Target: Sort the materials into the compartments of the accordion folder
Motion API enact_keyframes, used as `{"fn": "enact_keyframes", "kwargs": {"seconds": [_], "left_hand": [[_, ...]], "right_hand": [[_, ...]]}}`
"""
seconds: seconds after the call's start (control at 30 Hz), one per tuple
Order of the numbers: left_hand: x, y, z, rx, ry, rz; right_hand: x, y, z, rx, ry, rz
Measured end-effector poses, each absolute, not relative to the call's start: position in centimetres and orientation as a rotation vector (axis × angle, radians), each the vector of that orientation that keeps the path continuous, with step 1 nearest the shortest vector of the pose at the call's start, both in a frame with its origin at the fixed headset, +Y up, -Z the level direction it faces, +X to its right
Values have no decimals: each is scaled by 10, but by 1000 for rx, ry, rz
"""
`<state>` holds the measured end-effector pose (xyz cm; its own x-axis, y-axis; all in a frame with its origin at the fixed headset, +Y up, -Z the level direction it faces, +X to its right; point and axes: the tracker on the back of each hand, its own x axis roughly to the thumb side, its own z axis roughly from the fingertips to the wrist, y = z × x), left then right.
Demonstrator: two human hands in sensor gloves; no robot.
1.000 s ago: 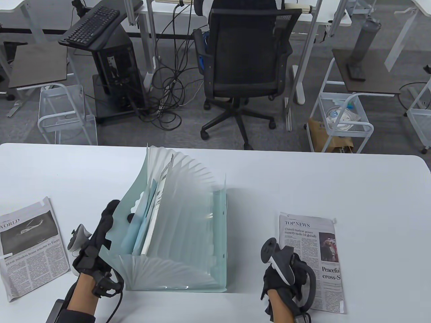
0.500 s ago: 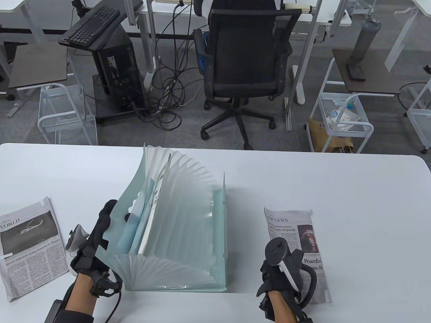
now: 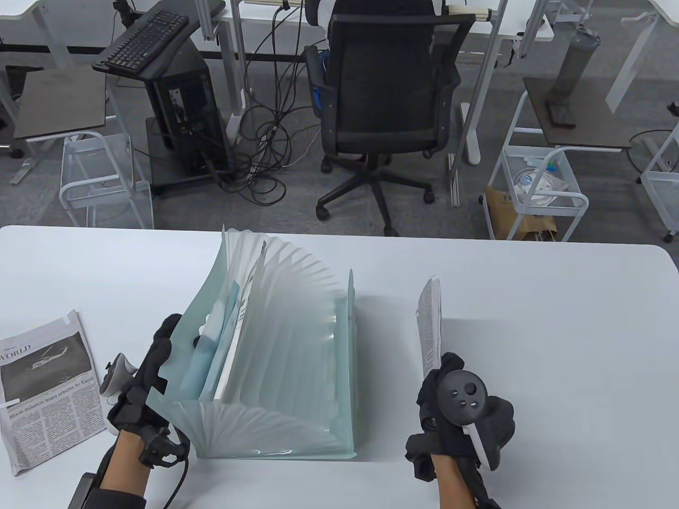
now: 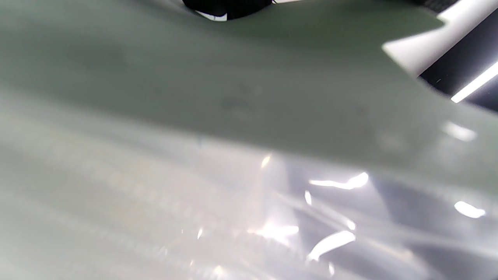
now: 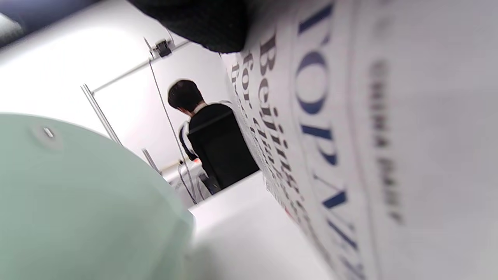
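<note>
Right hand (image 3: 459,419) has lifted the newspaper (image 3: 431,326) off the tabletop (image 3: 557,318), now edge-up right of the folder (image 3: 276,366), grip pinching its lower end. Left hand (image 3: 146,382) grips the folder's front flap, holding compartments spread. Second newspaper (image 3: 45,387) lies flat at far left.

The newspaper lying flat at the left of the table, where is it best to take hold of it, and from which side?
Probably at its right edge: the newspaper lies flat, and that edge is nearest the left hand, now holding the accordion folder. Come from the right, slide the fingers under, and pinch.
</note>
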<state>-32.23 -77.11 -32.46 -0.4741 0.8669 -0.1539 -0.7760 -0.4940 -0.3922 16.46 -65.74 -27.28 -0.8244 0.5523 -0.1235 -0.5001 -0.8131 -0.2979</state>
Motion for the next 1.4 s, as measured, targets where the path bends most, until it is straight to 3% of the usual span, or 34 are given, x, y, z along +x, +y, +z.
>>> {"fn": "enact_keyframes", "kwargs": {"seconds": [0.23,0.67,1.0,1.4], "left_hand": [[-324,-769,-325,-415,-334,2051],[-329,-771,-327,-438,-357,2082],[-329,-770,-327,-456,-385,2071],[-332,-771,-327,-457,-391,2113]], "right_hand": [[161,-619,-271,-206,-455,2379],[157,-552,-262,42,-449,2000],[128,-534,-262,220,-363,1728],[77,-542,-290,306,-131,1602]]}}
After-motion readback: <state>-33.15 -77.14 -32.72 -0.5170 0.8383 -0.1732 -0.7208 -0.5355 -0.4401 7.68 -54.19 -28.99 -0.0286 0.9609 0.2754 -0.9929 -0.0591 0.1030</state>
